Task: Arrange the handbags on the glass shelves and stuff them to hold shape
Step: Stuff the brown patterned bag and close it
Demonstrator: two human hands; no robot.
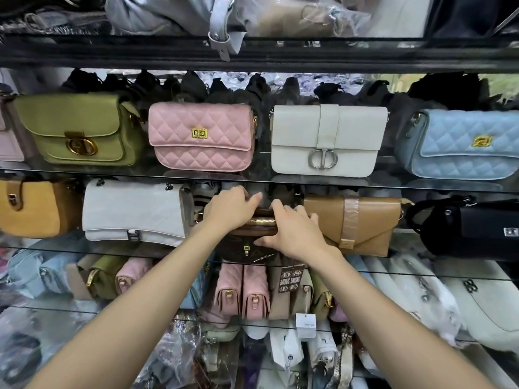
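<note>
A dark brown handbag with a gold zip on top stands on the middle glass shelf, between a white quilted bag and a tan envelope bag. My left hand lies over the bag's top left, its fingers curled over the far edge. My right hand grips the top right of the bag, with the thumb on its front. Both hands hide most of the bag's top. A paper tag hangs below it.
The shelf above holds an olive bag, a pink quilted bag, a white bag and a blue quilted bag. A mustard bag and a black bag flank the middle row. Packed bags crowd the lower shelves.
</note>
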